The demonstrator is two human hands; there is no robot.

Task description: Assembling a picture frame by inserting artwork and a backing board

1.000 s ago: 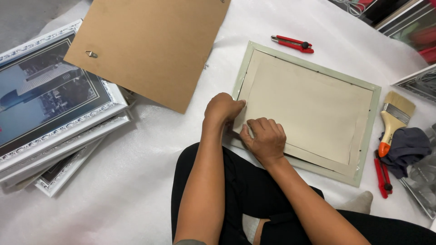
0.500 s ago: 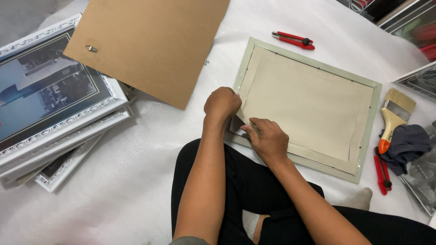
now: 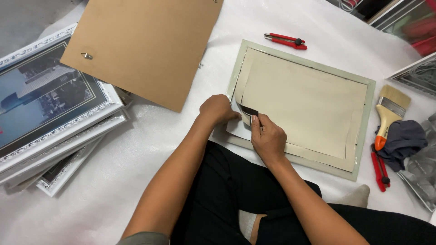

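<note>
While the frame (image 3: 370, 122) lies face down on the white sheet (image 3: 113, 181) in front of our knees, we work at its near left corner. Left hand (image 3: 218, 110): fingers curled, pressing on the corner of the frame beside the lifted paper (image 3: 304, 102). Right hand (image 3: 268, 138): thumb and forefinger pinched on the paper's corner, peeling it up so that a dark layer shows beneath. Risks, as we judge them: the thin paper may tear or crease if we pull sharply or at a steep angle; the small pins along the rebate may snag it, or prick a fingertip; the frame may slide if the left hand eases off. Brown backing board (image 3: 145, 45) lies over stacked frames (image 3: 54, 118) at left. Red cutters (image 3: 285, 40) (image 3: 379, 167) and brush (image 3: 388, 115) lie well apart from both hands.
</note>
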